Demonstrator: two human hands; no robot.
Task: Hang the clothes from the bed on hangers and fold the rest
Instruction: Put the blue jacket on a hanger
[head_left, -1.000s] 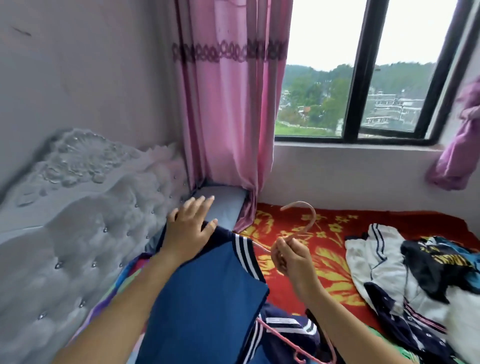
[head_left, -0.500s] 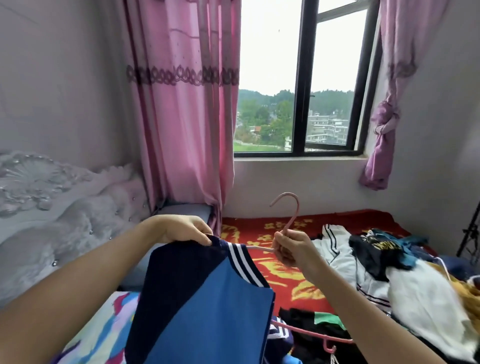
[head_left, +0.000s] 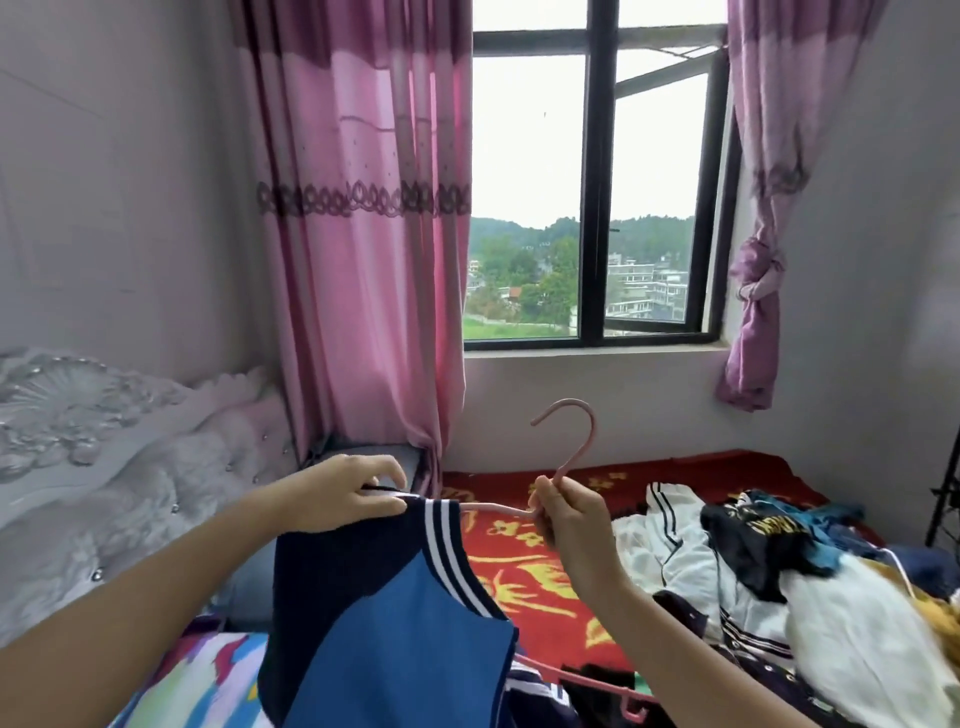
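Note:
A navy and blue garment (head_left: 384, 613) with white stripes hangs over one arm of a pink hanger (head_left: 574, 452), held up above the bed. My left hand (head_left: 345, 493) pinches the garment's top edge at the hanger's left shoulder. My right hand (head_left: 569, 514) grips the hanger at the base of its hook, which points up and to the left. A heap of clothes (head_left: 769, 582), white, black and blue, lies on the bed to the right.
The bed has a red and yellow blanket (head_left: 524, 566) and a padded white headboard (head_left: 104, 467) on the left. Another pink hanger (head_left: 597, 688) lies on the bed below my right arm. Pink curtains (head_left: 363, 234) flank the window (head_left: 597, 197) ahead.
The view has tilted up towards the window. Both hands have lifted the hanger with the garment higher; my left hand went from lying flat on the cloth to pinching its top edge.

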